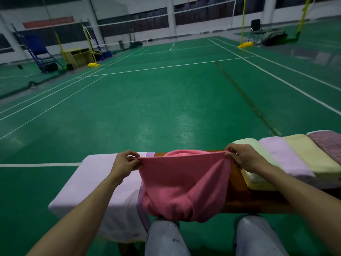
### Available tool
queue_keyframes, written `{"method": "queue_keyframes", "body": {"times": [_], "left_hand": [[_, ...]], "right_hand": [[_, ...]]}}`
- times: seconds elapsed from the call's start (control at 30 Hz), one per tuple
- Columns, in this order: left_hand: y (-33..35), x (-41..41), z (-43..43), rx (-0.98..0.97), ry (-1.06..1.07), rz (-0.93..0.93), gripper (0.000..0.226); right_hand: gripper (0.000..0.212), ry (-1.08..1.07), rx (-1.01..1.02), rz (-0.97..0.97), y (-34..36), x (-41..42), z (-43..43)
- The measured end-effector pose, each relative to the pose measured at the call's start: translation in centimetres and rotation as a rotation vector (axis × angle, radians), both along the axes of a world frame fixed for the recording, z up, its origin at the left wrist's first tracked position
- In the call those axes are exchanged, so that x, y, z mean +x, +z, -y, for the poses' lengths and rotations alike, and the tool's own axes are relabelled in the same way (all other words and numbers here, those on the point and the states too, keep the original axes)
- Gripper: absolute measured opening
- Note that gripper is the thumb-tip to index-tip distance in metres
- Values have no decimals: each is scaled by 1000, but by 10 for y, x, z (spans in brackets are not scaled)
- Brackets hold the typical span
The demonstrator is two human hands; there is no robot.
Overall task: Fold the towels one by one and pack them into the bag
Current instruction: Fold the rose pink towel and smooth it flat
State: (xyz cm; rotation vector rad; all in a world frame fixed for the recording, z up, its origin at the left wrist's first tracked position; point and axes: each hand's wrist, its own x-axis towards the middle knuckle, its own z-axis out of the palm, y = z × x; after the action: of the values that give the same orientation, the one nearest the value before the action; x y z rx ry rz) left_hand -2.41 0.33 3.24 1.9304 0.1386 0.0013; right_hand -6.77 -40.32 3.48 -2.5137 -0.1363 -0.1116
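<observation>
Pink towel (184,185) held up over mid-bench, one top corner in each hand.

Surroundings: wooden bench (238,198) on a green court floor (147,108). A pale lilac cloth (92,182) with a purple edge covers the bench's left end; can't tell if it's bag or towel. On the right sits a row of folded towels: green (249,145), lilac (284,156), yellow (313,156), mauve (328,143). The right forearm crosses the green one's near end. The pink towel hides the bench middle. Left hand (125,161) and right hand (243,157) each pinch a corner with curled fingers. The top edge is taut, running left-right along the bench. The rest sags bunched over the near edge, down to the knees (164,235).
</observation>
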Motion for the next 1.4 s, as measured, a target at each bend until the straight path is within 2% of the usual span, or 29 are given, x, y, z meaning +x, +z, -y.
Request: {"method": "queue_keyframes", "body": {"times": [0.1,0.23,0.27,0.4,0.57,0.67,0.77,0.9,1.07,1.23,1.4], "left_hand": [[-1,-1,12,-84,25,-32,15],[-4,2,29,-245,84,-49,14],[-5,5,33,-290,98,-50,14],[-6,23,44,-450,126,-67,16],[-13,66,54,-546,154,-87,19],[-27,101,56,-573,185,-79,21],[-40,133,59,-598,197,-76,23],[-54,171,69,-617,203,-60,26],[-64,208,82,-604,222,14,27],[-52,234,86,-634,198,96,28],[-33,234,84,-659,188,142,26]], "right_hand": [[18,-31,-13,-3,2,-2,7],[15,-113,-86,-3,3,0,15],[18,-154,-46,-31,4,2,16],[20,-318,447,-189,5,12,11],[19,-451,978,-245,1,53,-9],[25,-470,1142,-241,-7,94,-16],[20,-470,1121,-175,-22,137,-8],[8,-427,975,-134,-36,184,6],[25,-401,845,-25,-44,218,16],[29,-410,886,121,-34,238,21],[30,-395,923,149,-24,238,22]]}}
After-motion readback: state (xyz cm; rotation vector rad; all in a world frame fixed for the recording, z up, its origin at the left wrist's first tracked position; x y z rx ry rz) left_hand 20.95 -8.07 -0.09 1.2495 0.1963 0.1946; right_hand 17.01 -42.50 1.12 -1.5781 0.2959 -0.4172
